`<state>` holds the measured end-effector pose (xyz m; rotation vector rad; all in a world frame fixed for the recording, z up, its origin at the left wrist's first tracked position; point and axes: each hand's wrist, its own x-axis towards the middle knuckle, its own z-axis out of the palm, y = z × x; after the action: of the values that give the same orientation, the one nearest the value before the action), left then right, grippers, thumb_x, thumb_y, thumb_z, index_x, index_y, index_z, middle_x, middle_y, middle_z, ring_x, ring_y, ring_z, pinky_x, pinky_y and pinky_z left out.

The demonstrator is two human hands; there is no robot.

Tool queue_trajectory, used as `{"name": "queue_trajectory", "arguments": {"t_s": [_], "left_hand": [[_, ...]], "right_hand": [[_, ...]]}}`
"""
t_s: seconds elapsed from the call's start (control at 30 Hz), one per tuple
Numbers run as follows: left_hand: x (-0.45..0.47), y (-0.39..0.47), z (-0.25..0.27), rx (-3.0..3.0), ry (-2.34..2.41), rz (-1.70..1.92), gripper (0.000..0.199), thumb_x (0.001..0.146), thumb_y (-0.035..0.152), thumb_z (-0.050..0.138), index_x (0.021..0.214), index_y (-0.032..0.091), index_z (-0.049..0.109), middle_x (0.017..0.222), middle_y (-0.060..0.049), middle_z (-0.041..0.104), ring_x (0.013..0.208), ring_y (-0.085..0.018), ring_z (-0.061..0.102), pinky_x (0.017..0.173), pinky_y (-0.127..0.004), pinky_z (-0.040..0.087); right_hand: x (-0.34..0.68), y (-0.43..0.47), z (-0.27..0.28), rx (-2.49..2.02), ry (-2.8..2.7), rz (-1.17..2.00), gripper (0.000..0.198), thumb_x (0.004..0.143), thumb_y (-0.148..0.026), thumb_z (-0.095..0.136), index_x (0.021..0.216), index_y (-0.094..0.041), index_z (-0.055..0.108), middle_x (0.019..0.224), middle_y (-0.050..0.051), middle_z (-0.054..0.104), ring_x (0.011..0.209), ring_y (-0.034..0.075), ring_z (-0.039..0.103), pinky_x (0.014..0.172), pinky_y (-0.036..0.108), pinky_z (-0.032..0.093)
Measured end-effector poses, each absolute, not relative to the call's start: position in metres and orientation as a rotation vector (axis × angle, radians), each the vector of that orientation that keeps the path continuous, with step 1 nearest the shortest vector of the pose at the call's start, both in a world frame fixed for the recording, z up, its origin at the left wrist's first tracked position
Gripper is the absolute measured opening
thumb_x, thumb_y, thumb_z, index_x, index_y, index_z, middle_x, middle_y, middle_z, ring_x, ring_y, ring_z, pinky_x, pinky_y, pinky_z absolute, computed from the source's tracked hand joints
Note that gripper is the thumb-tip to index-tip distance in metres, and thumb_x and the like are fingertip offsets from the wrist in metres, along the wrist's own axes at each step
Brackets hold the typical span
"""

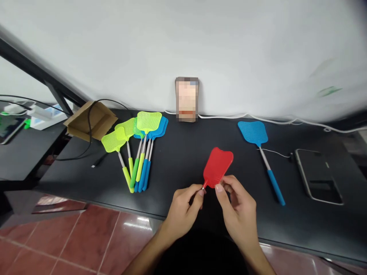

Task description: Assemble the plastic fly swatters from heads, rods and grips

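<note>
Above the front part of the black table I hold a red fly swatter (218,165), its head pointing up and to the right. My left hand (185,208) pinches it at the metal neck just below the head. The lower edge of the head is gripped between thumb and fingers of my right hand (237,210). Most of the swatter's handle is hidden behind my left hand. To the left lie several yellow-green, green and blue fly swatters (149,121), partly overlapping. A single blue fly swatter (253,132) rests to the right.
An open cardboard box (88,122) and a black cable (90,114) are at the back left. A smartphone (318,175) lies at the right. Against the wall stands a small blurred box-like object (187,99), near a white cable (223,116). Another desk (31,156) is at far left.
</note>
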<state>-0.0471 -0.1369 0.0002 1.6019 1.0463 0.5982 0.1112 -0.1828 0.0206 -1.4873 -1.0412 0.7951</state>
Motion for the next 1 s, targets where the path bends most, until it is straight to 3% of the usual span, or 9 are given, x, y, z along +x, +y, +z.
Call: {"name": "queue_trajectory", "arguments": {"t_s": [0.23,0.43,0.57,0.63,0.73,0.8,0.9,1.0], "left_hand": [[-0.053,-0.134,-0.002,1.516,1.079,0.665,0.032,0.106,0.037,0.050,0.082,0.018,0.062,0.056,0.005,0.047,0.045,-0.007,0.043,0.050,-0.022,0.032],[-0.058,-0.142,0.000,1.222,0.918,0.780,0.035,0.106,0.040,0.050,0.080,0.018,0.058,0.049,0.007,0.041,0.038,-0.006,0.036,0.042,-0.022,0.026],[-0.053,-0.159,-0.004,0.985,0.718,0.765,0.038,0.105,0.042,0.052,0.076,0.017,0.057,0.046,0.007,0.039,0.034,-0.005,0.033,0.039,-0.020,0.023],[-0.046,-0.165,-0.008,0.868,0.609,0.749,0.037,0.103,0.042,0.055,0.077,0.016,0.057,0.045,0.008,0.037,0.032,-0.005,0.033,0.038,-0.019,0.024],[-0.036,-0.168,-0.013,0.720,0.497,0.753,0.035,0.102,0.041,0.057,0.078,0.015,0.058,0.044,0.009,0.036,0.029,-0.004,0.031,0.037,-0.018,0.027],[-0.032,-0.167,-0.015,0.678,0.472,0.771,0.034,0.102,0.039,0.057,0.077,0.015,0.058,0.044,0.009,0.036,0.029,-0.004,0.031,0.037,-0.017,0.028],[-0.032,-0.166,-0.013,0.674,0.476,0.741,0.034,0.100,0.038,0.060,0.076,0.014,0.060,0.043,0.009,0.037,0.029,-0.005,0.032,0.036,-0.017,0.026],[-0.032,-0.166,-0.008,0.620,0.451,0.646,0.035,0.097,0.040,0.064,0.074,0.013,0.060,0.042,0.008,0.038,0.028,-0.005,0.032,0.035,-0.017,0.025]], "right_hand": [[0.108,-0.179,0.018,-1.568,-1.064,0.777,0.016,0.104,-0.031,0.054,0.099,-0.022,0.067,0.082,-0.001,0.060,0.073,0.014,0.056,0.070,0.026,0.046],[0.100,-0.170,0.014,-1.435,-0.893,1.076,0.027,0.104,-0.039,0.053,0.088,-0.021,0.063,0.073,-0.002,0.058,0.065,0.012,0.053,0.063,0.025,0.045],[0.095,-0.164,0.014,-1.389,-0.798,1.122,0.011,0.094,-0.030,0.064,0.090,-0.020,0.067,0.072,-0.002,0.062,0.061,0.012,0.054,0.059,0.025,0.046],[0.094,-0.166,0.016,-1.421,-0.826,1.053,0.004,0.085,-0.019,0.066,0.086,-0.021,0.069,0.078,0.000,0.068,0.066,0.014,0.061,0.067,0.027,0.052],[0.099,-0.173,0.019,-1.375,-0.884,1.094,0.017,0.082,-0.012,0.063,0.090,-0.022,0.075,0.093,0.003,0.075,0.085,0.019,0.070,0.087,0.035,0.056],[0.104,-0.180,0.018,-1.195,-0.857,1.296,0.021,0.087,-0.016,0.064,0.101,-0.024,0.077,0.103,0.005,0.077,0.092,0.022,0.072,0.091,0.040,0.057],[0.108,-0.187,0.015,-0.881,-0.671,1.515,0.021,0.094,-0.033,0.067,0.113,-0.028,0.074,0.099,0.006,0.078,0.091,0.025,0.074,0.088,0.045,0.058],[0.106,-0.186,0.013,-0.831,-0.554,1.494,0.023,0.098,-0.048,0.062,0.106,-0.029,0.072,0.086,0.005,0.075,0.078,0.025,0.071,0.081,0.046,0.056]]}}
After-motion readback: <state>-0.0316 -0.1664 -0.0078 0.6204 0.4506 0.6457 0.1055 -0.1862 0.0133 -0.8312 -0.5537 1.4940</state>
